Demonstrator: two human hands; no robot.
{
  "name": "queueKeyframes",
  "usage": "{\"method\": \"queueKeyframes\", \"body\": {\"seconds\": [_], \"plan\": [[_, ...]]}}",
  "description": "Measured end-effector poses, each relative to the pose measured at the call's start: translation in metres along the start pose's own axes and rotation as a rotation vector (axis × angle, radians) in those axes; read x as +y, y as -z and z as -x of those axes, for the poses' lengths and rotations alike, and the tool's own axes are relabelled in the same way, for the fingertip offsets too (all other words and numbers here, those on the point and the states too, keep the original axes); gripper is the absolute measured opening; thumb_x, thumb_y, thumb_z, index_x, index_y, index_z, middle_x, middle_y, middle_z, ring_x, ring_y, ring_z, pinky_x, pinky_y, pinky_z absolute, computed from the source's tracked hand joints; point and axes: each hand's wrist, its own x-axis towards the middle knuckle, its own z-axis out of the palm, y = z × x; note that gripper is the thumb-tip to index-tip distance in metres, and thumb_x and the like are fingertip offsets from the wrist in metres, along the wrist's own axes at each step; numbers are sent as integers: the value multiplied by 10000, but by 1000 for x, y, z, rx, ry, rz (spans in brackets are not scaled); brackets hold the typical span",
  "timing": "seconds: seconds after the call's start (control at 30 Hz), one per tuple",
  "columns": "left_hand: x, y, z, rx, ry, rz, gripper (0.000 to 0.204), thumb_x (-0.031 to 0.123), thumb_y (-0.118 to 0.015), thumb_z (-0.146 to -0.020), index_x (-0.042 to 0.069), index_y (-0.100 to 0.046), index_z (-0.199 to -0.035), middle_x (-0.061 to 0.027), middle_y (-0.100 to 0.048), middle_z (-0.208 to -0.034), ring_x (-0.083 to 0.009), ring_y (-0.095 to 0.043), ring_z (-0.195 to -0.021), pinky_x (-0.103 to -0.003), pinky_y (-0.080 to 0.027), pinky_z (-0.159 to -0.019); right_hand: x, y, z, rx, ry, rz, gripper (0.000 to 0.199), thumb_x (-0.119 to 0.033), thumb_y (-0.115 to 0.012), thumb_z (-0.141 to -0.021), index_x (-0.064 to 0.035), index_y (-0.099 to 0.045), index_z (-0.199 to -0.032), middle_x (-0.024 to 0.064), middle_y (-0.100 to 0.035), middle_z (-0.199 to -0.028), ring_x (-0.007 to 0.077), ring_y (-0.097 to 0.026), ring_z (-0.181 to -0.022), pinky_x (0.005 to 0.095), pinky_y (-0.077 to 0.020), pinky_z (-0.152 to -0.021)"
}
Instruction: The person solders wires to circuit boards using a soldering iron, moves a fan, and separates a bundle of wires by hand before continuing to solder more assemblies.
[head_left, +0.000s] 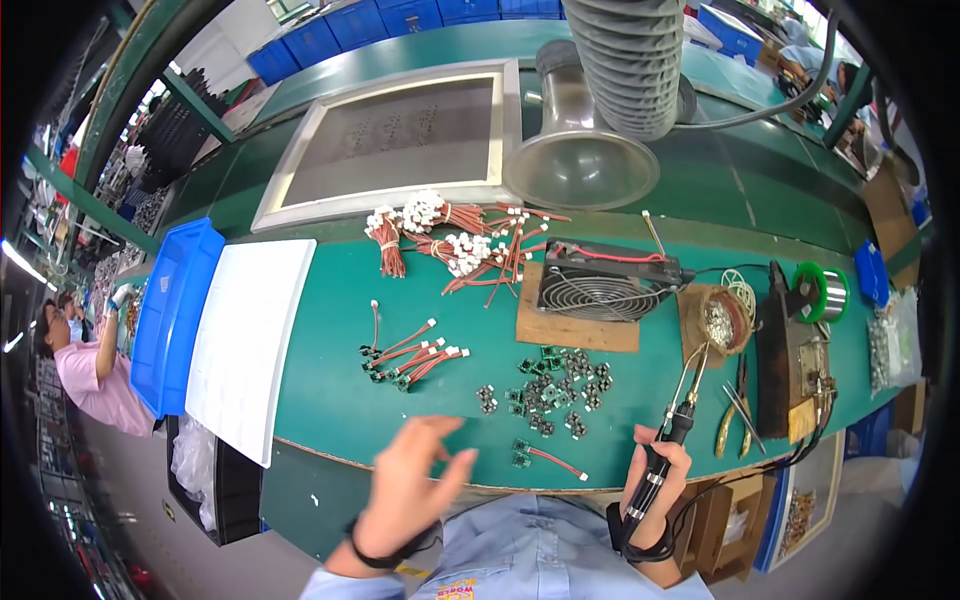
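Note:
My right hand [668, 468] is wrapped round a black soldering iron [681, 420] with a thin feed tube alongside its shaft. The iron's tip reaches the near rim of a round brown pot [735, 322] with silvery solder bits inside. Above the table's front edge my left hand [413, 482] is open and empty, thumb and fingers apart. Between my hands lies a small green circuit board with a red-brown wire lead [548, 458] and white plug. Just beyond it is a pile of small boards [552, 393]. Several boards with leads [415, 365] are grouped farther left.
Bundled wire leads [465, 250] lie at the back, beside a black fan [600, 285]. A bell-shaped extraction hood [582, 168] hangs beyond. At right are yellow-handled pliers [724, 432], tweezers [742, 410] and a green solder spool [832, 292]. A blue bin [172, 318] stands left; a person in pink sits beyond.

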Motion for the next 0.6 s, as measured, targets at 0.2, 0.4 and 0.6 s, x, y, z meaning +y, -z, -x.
{"method": "queueKeyframes", "body": {"seconds": [0.2,0.4,0.6], "plan": [[-42,91,-99,26,-241,-428,247,76,-656,-758,30,-578,-988,-132,-592,-885,-276,-592,-758,-345,-475,-650,2,-1,1,17,34,-46,245,75,-519,-848,-60,-420,-1027,172,-604,-977,220,-596,-851,347,-460,-811],[-107,84,-200,78,-216,-695,237,200,-636,-784,17,-565,-917,-161,-602,-865,-340,-603,-815,-424,-480,-699,6,-1,3,73,20,-63,236,61,-525,-849,-56,-427,-1028,175,-615,-967,215,-591,-831,353,-463,-798],[-107,46,-226,155,134,-767,427,342,-673,-739,-1,-530,-950,-204,-628,-828,-391,-619,-754,-446,-501,-667,5,-1,0,83,102,4,242,72,-539,-826,-52,-440,-1010,173,-628,-931,225,-586,-801,342,-462,-771]]}}
